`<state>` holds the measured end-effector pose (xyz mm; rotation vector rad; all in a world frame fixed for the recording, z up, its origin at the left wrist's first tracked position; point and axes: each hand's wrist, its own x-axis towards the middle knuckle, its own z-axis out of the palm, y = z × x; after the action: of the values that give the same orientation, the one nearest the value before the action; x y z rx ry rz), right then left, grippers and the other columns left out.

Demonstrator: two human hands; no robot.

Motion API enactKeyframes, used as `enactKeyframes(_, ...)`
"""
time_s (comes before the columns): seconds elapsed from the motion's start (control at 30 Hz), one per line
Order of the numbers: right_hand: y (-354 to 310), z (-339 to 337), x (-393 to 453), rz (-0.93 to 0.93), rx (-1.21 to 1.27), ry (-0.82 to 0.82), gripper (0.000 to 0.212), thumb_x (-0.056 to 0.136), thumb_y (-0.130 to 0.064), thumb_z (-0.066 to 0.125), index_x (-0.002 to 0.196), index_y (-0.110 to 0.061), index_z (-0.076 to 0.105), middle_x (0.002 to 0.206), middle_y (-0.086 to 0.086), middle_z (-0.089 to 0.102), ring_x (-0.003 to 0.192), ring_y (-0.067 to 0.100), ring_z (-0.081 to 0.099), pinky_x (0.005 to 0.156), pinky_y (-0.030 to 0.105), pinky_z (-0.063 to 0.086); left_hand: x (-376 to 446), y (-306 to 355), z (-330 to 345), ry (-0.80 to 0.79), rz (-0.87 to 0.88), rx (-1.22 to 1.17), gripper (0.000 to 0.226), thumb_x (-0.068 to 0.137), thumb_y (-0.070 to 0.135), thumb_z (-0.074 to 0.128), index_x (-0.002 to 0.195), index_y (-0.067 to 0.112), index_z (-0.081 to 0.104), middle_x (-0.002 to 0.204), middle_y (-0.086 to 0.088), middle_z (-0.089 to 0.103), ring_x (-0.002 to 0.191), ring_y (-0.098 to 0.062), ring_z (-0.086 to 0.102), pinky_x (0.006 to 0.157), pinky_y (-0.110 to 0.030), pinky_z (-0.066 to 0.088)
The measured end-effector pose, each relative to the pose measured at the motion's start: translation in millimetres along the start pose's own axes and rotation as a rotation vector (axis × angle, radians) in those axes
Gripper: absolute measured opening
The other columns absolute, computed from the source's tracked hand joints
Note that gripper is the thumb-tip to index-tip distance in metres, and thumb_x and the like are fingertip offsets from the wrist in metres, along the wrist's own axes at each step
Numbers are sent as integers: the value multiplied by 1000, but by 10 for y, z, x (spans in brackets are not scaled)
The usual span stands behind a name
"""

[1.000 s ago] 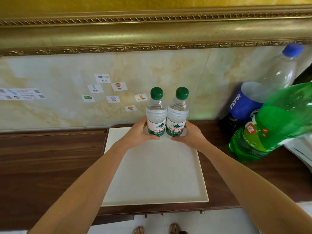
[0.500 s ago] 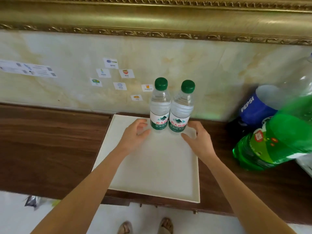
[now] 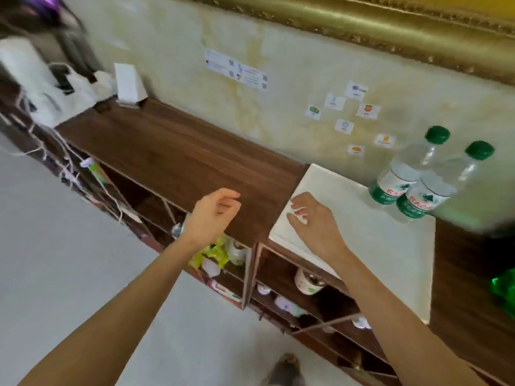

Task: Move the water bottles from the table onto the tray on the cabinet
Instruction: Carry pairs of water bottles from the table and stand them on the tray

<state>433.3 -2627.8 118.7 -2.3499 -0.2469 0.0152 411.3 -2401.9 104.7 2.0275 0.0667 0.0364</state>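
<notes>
Two clear water bottles with green caps, one on the left [image 3: 404, 171] and one on the right [image 3: 437, 188], stand upright side by side at the far corner of the white tray [image 3: 390, 246] on the brown cabinet [image 3: 181, 160]. My left hand [image 3: 211, 215] hovers over the cabinet's front edge, empty, fingers loosely curled. My right hand [image 3: 312, 221] is over the tray's near left corner, empty, fingers apart. Both hands are well apart from the bottles.
Open shelves below the cabinet top hold small packets and a white cup [image 3: 308, 282]. A white box [image 3: 129, 84] and white bags [image 3: 55, 93] sit at the cabinet's far left end. A green bottle [image 3: 505, 288] shows at the right edge. Small picture stickers [image 3: 345, 112] dot the marble wall.
Both hands have let go of the two bottles and drawn back toward me. The view has swung left and tilted, so the bottles now sit at the right.
</notes>
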Motion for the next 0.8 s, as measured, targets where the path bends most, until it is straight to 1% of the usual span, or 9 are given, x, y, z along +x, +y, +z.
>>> enactKeyframes(0.1,-825,820,13,-140,20,-144,24,88,-13,63,111,-9,58,96,-2,59,88,14,58,85,29,49,-535,-464,-1013,110,-83,81,20,91,15,63,111,17,64,94,0,68,82,-10,64,77,-23,53)
enactKeyframes(0.23,-1961,1925,-38,-358,15,-314,25,87,-16,65,110,-9,58,103,4,64,93,19,62,88,35,50,-1309,-965,-2344,299,-206,211,22,92,13,60,114,12,64,101,-2,68,79,-9,63,66,-3,44)
enactKeyframes(0.27,-2210,2183,-46,-406,7,-345,25,86,-16,65,109,-9,58,104,5,65,93,21,62,87,37,50,-1482,-1069,-2629,354,-240,221,22,92,13,61,114,12,64,101,-2,68,81,-10,63,68,-4,46)
enactKeyframes(0.33,-2824,2759,-78,-508,-12,-437,26,85,-19,65,109,-10,58,107,7,65,96,25,62,86,39,50,-1879,-1318,-3243,485,-323,260,22,92,15,61,113,14,64,103,-2,68,88,-13,64,82,-21,53)
enactKeyframes(0.4,-3389,3292,-90,-598,-47,-526,30,86,-22,64,114,-13,58,114,6,63,103,25,61,89,42,49,-2202,-1592,-3770,564,-398,354,24,92,20,60,116,15,63,109,-2,68,99,-16,64,91,-33,52)
enactKeyframes(0.5,-4176,4086,-27,-791,-110,-629,33,88,-22,61,119,-11,57,120,6,60,108,24,58,92,36,46,-2581,-1990,-4467,628,-539,587,29,93,29,56,122,21,58,121,5,63,110,-16,60,91,-36,50)
enactKeyframes(0.57,-4540,4430,49,-867,-126,-650,32,89,-22,60,119,-11,56,121,5,58,109,23,57,92,36,46,-2667,-2160,-4772,602,-619,683,32,94,30,54,125,22,55,127,5,59,115,-18,58,90,-36,50)
enactKeyframes(0.67,-5152,5180,261,-1003,-159,-709,31,90,-23,57,119,-13,54,122,5,57,109,23,56,91,38,47,-2712,-2465,-5349,587,-738,764,36,95,31,53,129,20,53,132,1,56,117,-21,56,89,-35,48)
enactKeyframes(0.8,-6117,6046,569,-1147,-172,-781,33,92,-25,55,123,-13,52,126,5,55,112,24,55,90,39,48,-2674,-2845,-6264,671,-892,772,37,94,30,55,129,17,54,132,-3,56,116,-25,56,94,-39,47)
